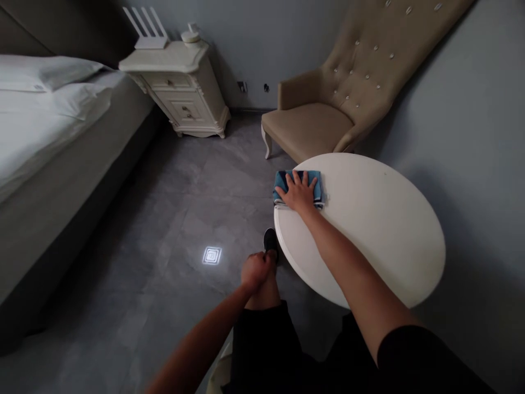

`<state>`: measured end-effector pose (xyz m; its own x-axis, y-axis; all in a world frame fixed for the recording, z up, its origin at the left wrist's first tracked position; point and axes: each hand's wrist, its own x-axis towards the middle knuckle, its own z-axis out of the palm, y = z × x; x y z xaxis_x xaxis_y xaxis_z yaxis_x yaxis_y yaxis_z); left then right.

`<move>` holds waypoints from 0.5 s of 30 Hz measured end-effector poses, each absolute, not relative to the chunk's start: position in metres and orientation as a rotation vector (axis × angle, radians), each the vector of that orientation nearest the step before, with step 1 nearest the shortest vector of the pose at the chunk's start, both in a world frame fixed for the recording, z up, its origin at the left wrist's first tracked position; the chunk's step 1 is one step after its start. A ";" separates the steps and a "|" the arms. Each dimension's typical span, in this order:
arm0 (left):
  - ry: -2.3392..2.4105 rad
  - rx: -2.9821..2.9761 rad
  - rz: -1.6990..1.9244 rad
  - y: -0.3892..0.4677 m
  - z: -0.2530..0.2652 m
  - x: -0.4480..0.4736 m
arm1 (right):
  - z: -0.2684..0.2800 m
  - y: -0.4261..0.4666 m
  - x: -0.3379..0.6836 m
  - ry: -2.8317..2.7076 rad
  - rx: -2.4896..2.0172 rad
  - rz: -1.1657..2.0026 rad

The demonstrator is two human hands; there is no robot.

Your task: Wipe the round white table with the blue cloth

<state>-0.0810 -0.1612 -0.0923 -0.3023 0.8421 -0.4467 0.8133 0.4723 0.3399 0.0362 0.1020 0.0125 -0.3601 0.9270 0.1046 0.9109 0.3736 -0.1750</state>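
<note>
A: Where's the cloth [281, 183]?
B: Folded on the table [377, 235], at its left edge, with one corner jutting past the rim. The right hand [298, 194] lies flat on top, fingers spread wide; it covers the cloth and pinches nothing.
A: And the left hand [255, 271]?
B: Curled loosely inward, by the leg [268, 295]. I can't tell whether it holds anything, or whether it touches the leg.
A: What could go wrong?
B: I'd say the cloth could slip to the floor [164, 230], since part of it has no support and the palm only bears from above. A push outward might do it. The folds could also slide apart, as nothing clamps the layers.
A: Any risk to the table?
B: Perhaps: leaning hard so near the rim could tip it, though its base is hidden. The chair [307, 128] stands close behind, so a shift might knock them together.
A: Any writing?
B: No brand I can read. The light patch [212, 255] on the floor shows nested squares around an illegible mark. The pillow [69, 74] bears a small dark mark, also unreadable.
</note>
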 end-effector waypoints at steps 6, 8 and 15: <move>2.153 1.311 0.074 -0.157 -0.099 -0.092 | 0.015 0.219 0.037 -2.416 -1.732 0.200; 2.153 1.297 0.083 -0.156 -0.100 -0.093 | 0.013 0.250 0.037 -2.428 -1.760 0.207; 2.157 1.278 0.071 -0.153 -0.097 -0.092 | 0.010 0.279 0.029 -2.433 -1.866 0.199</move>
<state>-0.0923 -0.1535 -0.0968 -0.3374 0.8080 -0.4829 0.7746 0.5299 0.3454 0.0291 0.2792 0.0100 -0.2610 0.9650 -0.0242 0.9561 0.2550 -0.1440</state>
